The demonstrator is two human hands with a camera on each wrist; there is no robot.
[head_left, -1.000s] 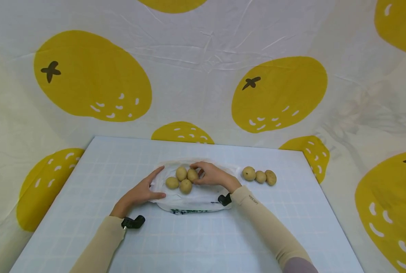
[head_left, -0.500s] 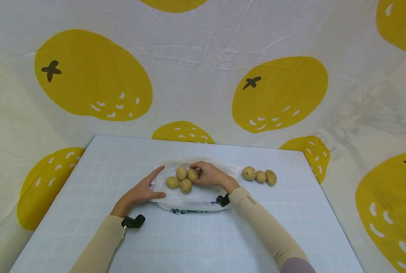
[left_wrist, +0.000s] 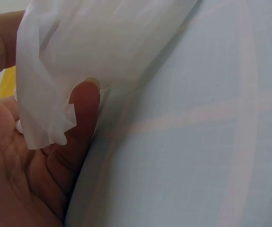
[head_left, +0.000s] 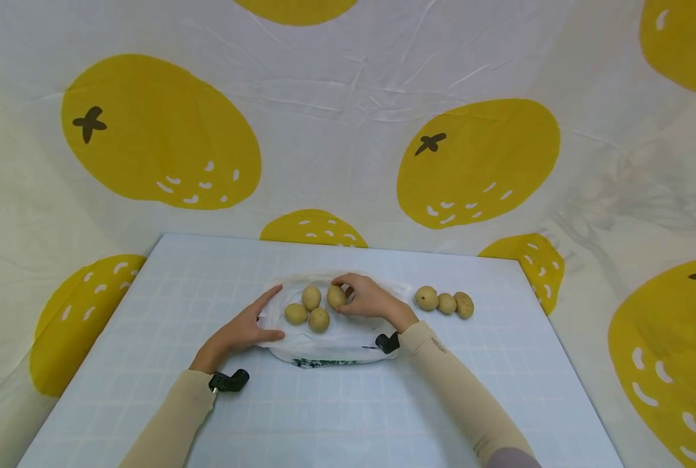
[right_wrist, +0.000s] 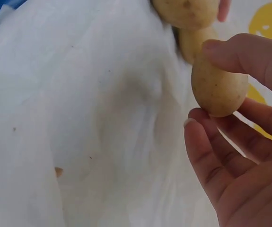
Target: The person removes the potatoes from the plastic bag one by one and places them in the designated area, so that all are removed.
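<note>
White and thin, a plastic bag [head_left: 348, 337] lies spread on the pale table [head_left: 324, 416]. The right hand [head_left: 371, 300] pinches one potato [head_left: 335, 298] over it between thumb and fingertips, just beside three other potatoes [head_left: 319, 320] — whether it is lifted clear, one cannot tell. The left hand [head_left: 241, 330] holds thumb and fingers wide apart at the bag's left end, thumb touching the plastic. Farther right, a row of potatoes [head_left: 447, 303] sits on the table.

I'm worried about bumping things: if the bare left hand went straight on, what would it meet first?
Beyond the thin white plastic bag it touches, the bare left hand would probably meet the leftmost oval tan potato, though depth is unclear.
</note>
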